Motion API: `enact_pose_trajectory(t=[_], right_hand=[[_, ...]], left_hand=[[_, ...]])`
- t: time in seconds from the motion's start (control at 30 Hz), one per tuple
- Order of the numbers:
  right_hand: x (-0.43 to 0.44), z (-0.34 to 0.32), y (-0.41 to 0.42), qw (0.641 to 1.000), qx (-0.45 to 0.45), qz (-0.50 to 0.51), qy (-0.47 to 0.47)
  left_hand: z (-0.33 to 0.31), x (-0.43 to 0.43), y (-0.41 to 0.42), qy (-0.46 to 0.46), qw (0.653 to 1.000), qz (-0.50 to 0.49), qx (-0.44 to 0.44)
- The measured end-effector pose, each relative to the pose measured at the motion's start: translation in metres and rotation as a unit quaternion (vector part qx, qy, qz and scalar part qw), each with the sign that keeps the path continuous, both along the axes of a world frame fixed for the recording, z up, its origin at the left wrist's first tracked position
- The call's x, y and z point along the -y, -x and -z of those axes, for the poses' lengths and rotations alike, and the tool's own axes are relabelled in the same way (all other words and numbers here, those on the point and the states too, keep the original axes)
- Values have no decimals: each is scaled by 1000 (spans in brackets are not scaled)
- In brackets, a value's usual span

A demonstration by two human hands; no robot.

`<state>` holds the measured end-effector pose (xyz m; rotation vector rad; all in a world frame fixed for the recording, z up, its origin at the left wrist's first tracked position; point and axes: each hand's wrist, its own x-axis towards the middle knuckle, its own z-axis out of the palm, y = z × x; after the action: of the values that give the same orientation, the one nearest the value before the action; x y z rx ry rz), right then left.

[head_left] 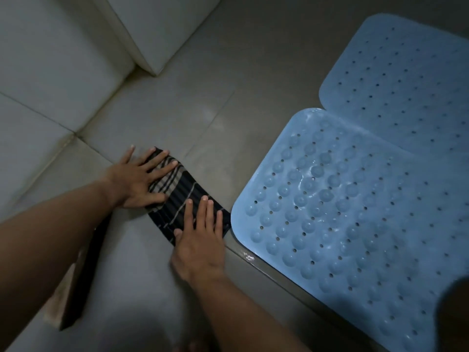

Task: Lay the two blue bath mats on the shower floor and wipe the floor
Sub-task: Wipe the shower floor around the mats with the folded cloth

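Note:
A dark cloth with pale stripes (182,196) lies flat on the grey tiled floor (203,102). My left hand (137,179) presses on its far left end with fingers spread. My right hand (200,240) presses flat on its near right end. Two blue bath mats lie flat to the right. The near mat (342,212) shows round suction cups and holes and looks wet. The far mat (406,80) sits behind it, and the two overlap slightly. The cloth's right end almost touches the near mat's corner.
White tiled wall (50,72) rises on the left, with a white corner post (157,34) at the top. A dark strip (86,273) lies under my left forearm by the wall base. A dark blurred shape (454,311) covers the lower right corner.

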<state>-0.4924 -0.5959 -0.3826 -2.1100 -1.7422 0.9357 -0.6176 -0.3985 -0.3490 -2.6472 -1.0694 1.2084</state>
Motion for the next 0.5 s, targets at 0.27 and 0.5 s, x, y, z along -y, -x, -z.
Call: enact_pose_trajectory(t=[0.27,0.5], right_hand=[[-68,13,-7,995,30,97,2],[-107,12,-47,990,89,97,40]], left_hand=[[20,-77,-31,-10,996,46,79],[30,-127,-75,-1,992,85,94]])
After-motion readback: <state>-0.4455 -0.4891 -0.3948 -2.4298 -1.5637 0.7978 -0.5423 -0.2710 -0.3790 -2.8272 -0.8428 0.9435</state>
